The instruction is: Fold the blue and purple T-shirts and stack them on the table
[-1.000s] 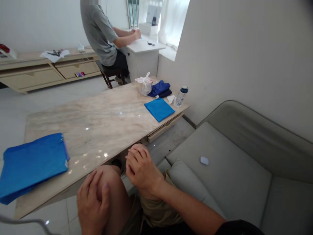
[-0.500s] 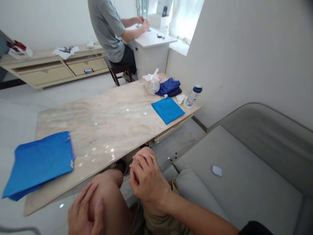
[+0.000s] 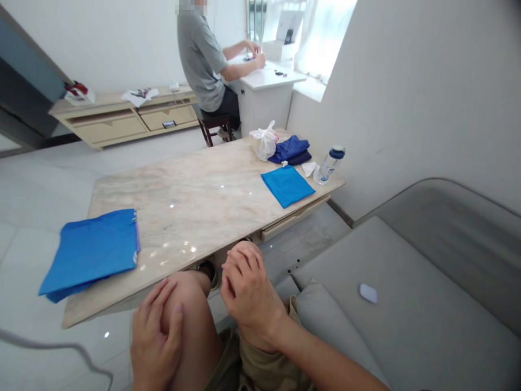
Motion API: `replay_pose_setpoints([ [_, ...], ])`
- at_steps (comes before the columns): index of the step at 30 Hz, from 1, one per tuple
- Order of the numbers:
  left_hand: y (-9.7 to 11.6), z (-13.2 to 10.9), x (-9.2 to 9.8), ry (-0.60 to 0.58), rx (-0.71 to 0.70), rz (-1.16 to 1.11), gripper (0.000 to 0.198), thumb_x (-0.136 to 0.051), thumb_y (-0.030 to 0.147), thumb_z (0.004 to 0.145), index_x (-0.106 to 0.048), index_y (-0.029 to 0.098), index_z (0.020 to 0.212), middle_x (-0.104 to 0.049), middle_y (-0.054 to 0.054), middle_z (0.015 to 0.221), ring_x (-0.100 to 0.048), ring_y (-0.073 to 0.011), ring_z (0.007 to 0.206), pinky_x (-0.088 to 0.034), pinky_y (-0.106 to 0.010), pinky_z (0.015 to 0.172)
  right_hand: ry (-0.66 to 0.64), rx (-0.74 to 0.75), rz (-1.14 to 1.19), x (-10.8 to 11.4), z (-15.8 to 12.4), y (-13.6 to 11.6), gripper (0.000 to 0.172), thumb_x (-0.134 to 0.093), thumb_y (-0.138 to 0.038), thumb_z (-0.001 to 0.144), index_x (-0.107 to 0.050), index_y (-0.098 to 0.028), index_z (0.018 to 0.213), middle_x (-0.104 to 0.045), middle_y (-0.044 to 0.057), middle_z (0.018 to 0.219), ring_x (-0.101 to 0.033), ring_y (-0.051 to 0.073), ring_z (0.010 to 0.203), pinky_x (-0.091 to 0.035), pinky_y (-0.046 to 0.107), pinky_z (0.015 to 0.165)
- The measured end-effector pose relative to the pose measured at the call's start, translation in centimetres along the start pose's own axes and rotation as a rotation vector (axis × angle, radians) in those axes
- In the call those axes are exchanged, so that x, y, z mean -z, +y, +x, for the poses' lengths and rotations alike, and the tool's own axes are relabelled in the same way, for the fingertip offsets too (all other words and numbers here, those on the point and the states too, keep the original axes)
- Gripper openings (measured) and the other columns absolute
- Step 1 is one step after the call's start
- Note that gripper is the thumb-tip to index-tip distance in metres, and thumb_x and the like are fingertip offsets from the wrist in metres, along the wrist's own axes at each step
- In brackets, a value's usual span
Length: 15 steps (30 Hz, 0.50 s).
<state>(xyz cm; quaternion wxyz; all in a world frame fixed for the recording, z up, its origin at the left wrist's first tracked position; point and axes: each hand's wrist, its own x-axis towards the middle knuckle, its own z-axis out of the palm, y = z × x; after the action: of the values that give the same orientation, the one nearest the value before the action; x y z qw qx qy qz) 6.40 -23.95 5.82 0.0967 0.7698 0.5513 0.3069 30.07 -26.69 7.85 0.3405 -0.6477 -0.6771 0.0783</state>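
My left hand [image 3: 158, 328] rests on my left thigh near the knee, fingers stretched out and holding nothing. On my right knee lies my right hand [image 3: 248, 282], its fingers draped loosely over the kneecap with nothing in them. Ahead of both hands stands a marble-topped table [image 3: 179, 190]. A large folded blue cloth bag [image 3: 97, 250] lies at its left end and overhangs the edge. Toward the right end is a smaller flat blue bag [image 3: 288, 185]. Behind that sit a tied white plastic bag [image 3: 264, 142], dark blue folded fabric [image 3: 291, 149] and a clear bottle [image 3: 329, 165] with a blue lid.
A white case [image 3: 368, 293] lies on the grey sofa [image 3: 407, 260] to my right. Across the room a person [image 3: 207, 65] sits on a stool, hands over a white desk [image 3: 271, 79]. A low cabinet [image 3: 114, 130] runs along the wall. A grey cable [image 3: 61, 345] shows lower left.
My view has turned slightly left and up, so the scene sits further right in the picture. Both hands stay on my legs. The seated person's hands have moved a little.
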Motion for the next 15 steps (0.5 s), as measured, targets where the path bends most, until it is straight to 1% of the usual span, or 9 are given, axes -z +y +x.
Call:
replay_pose_setpoints([
  [3,0.2,-0.4,-0.1,0.017,0.012,-0.011,0.046,-0.048,0.048,0.109,-0.065,0.023,0.144,-0.065,-0.014,0.151,-0.061,-0.034,0.139,-0.043,-0.055,0.126,0.012,0.003,0.045,0.1,-0.2,-0.2,0.024,-0.064,-0.02,0.102,-0.073,-0.022,0.124,-0.068,0.011,0.147,-0.053,0.029,0.146,-0.039,0.054,0.131],
  [5,0.4,-0.7,-0.1,0.012,0.025,-0.007,0.047,-0.048,0.047,0.109,-0.064,0.023,0.145,-0.065,-0.014,0.152,-0.061,-0.0337,0.14,-0.043,-0.054,0.126,0.031,-0.015,0.117,0.1,-0.5,-0.5,0.024,-0.063,-0.017,0.101,-0.074,-0.024,0.122,-0.07,0.009,0.145,-0.054,0.028,0.144,-0.04,0.053,0.131],
  [7,0.5,-0.8,0.0,0.003,0.036,0.0,0.047,-0.048,0.046,0.109,-0.064,0.023,0.146,-0.065,-0.014,0.153,-0.06,-0.0339,0.141,-0.043,-0.054,0.127,0.062,-0.035,0.229,0.2,-0.5,-0.6,0.025,-0.063,-0.015,0.1,-0.074,-0.025,0.12,-0.072,0.009,0.139,-0.058,0.027,0.141,-0.041,0.052,0.13],
  [9,0.2,-0.8,0.1,0.001,0.039,0.007,0.048,-0.048,0.046,0.108,-0.063,0.024,0.147,-0.064,-0.014,0.154,-0.06,-0.0343,0.142,-0.043,-0.055,0.126,0.091,-0.077,0.379,0.3,0.1,0.4,0.028,-0.064,-0.016,0.097,-0.074,-0.024,0.122,-0.076,0.009,0.133,-0.065,0.026,0.133,-0.047,0.05,0.125],
  [10,-0.1,-0.8,0.1,-0.001,0.037,0.01,0.048,-0.048,0.046,0.108,-0.063,0.024,0.148,-0.064,-0.013,0.154,-0.06,-0.0344,0.141,-0.043,-0.055,0.126,0.08,-0.116,0.467,0.4,0.8,1.6,0.029,-0.063,-0.019,0.097,-0.075,-0.024,0.123,-0.077,0.009,0.128,-0.069,0.026,0.127,-0.053,0.048,0.119],
  [11,-0.6,-0.8,0.1,-0.007,0.032,0.012,0.048,-0.048,0.046,0.107,-0.063,0.025,0.147,-0.065,-0.013,0.153,-0.061,-0.0342,0.141,-0.044,-0.055,0.125,0.04,-0.168,0.552,0.6,1.8,3.2,0.028,-0.061,-0.023,0.099,-0.075,-0.023,0.124,-0.079,0.009,0.122,-0.073,0.025,0.118,-0.058,0.044,0.11],
  [13,-1.9,-0.8,-0.1,-0.031,0.012,0.014,0.047,-0.051,0.045,0.106,-0.064,0.028,0.147,-0.066,-0.011,0.153,-0.062,-0.0334,0.139,-0.046,-0.053,0.123,-0.092,-0.297,0.647,1.0,4.7,7.9,0.029,-0.054,-0.032,0.107,-0.075,-0.021,0.123,-0.082,0.007,0.108,-0.078,0.022,0.098,-0.063,0.037,0.091],
  [14,-2.7,-0.9,-0.3,-0.042,-0.003,0.016,0.046,-0.052,0.044,0.106,-0.063,0.029,0.147,-0.066,-0.01,0.153,-0.063,-0.0332,0.139,-0.047,-0.052,0.123,-0.158,-0.354,0.621,1.2,6.4,10.8,0.033,-0.05,-0.036,0.109,-0.076,-0.02,0.12,-0.082,0.007,0.102,-0.078,0.022,0.091,-0.063,0.036,0.086],
  [15,-3.5,-1.0,-0.5,-0.049,-0.018,0.017,0.046,-0.053,0.043,0.105,-0.063,0.03,0.148,-0.067,-0.009,0.153,-0.064,-0.0332,0.138,-0.047,-0.052,0.122,-0.165,-0.39,0.512,1.3,8.4,13.8,0.033,-0.052,-0.036,0.107,-0.077,-0.018,0.12,-0.082,0.009,0.103,-0.078,0.023,0.095,-0.063,0.036,0.09],
])
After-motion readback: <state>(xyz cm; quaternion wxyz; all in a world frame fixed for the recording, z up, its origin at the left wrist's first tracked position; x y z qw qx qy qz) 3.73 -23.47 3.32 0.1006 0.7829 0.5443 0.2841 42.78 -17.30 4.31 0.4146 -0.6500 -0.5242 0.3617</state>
